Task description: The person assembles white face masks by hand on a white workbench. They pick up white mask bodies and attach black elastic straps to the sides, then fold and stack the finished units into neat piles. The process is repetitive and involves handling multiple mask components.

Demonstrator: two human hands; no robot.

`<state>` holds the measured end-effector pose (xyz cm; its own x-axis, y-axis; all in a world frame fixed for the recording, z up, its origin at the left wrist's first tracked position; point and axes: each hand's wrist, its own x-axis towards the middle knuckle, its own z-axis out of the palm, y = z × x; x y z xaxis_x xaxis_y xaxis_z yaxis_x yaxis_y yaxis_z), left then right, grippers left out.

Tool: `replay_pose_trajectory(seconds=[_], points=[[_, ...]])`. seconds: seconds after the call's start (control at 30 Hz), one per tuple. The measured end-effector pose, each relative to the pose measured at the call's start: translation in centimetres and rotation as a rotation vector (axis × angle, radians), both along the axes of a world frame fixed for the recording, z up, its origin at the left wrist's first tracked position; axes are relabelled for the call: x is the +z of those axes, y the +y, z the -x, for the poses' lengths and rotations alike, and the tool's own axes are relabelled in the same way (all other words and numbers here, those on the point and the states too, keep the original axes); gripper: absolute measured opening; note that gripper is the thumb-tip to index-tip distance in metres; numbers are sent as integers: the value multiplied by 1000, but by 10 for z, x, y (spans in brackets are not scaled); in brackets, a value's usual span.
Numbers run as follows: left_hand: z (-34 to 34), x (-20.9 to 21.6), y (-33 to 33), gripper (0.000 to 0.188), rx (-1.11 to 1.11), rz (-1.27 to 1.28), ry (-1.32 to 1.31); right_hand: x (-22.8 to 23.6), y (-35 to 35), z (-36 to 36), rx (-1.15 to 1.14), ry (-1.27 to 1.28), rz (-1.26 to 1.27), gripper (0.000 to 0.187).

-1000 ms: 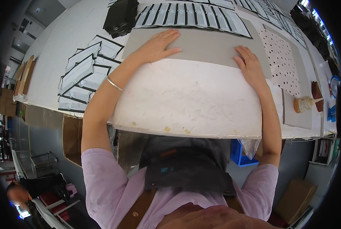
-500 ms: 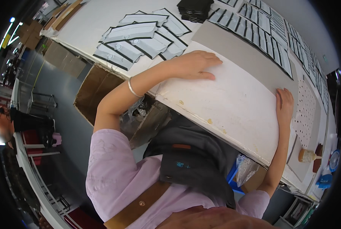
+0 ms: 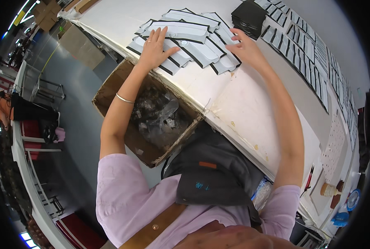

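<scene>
A loose, overlapping pile of pale, flat pieces with black edging (image 3: pixel 185 31) lies on the white table (image 3: pixel 243 103). Over the pile's left side rests my left hand (image 3: pixel 154 49), fingers stretched out and slightly spread, apparently touching the top pieces. A silver bangle (image 3: pixel 124 98) circles my left wrist. My right hand (image 3: pixel 247 49) hovers beside the pile's right edge, its fingers apart and curved, with nothing seen in them. Just beyond it stands a stack of black flat pieces (image 3: pixel 248 17).
Rows of similar black-edged pieces (image 3: pixel 294 66) cover the far right. Below the table's near edge, an open cardboard box (image 3: pixel 110 89) holds crumpled plastic. A perforated board (image 3: pixel 333 145), red-handled tool (image 3: pixel 309 178) and amber container (image 3: pixel 329 190) lie at right. Another person (image 3: pixel 23 106) is far left.
Both my hands have lifted from the bare table and moved to the pile, the left to its left side, the right to its right edge. The view has shifted, showing more of the box.
</scene>
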<state>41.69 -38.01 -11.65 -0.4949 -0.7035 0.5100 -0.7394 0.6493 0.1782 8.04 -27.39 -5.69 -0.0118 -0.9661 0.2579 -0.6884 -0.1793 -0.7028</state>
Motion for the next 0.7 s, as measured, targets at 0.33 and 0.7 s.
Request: replay_pose_trajectory(seconds=[0.33,0.7], points=[[6,10,12,101,33,-49,6,-37,-158,-44,-266,-339,-30,94],[2,9,14,114,61,-22,74,-7,-144,-117,-313,-388,439,78]])
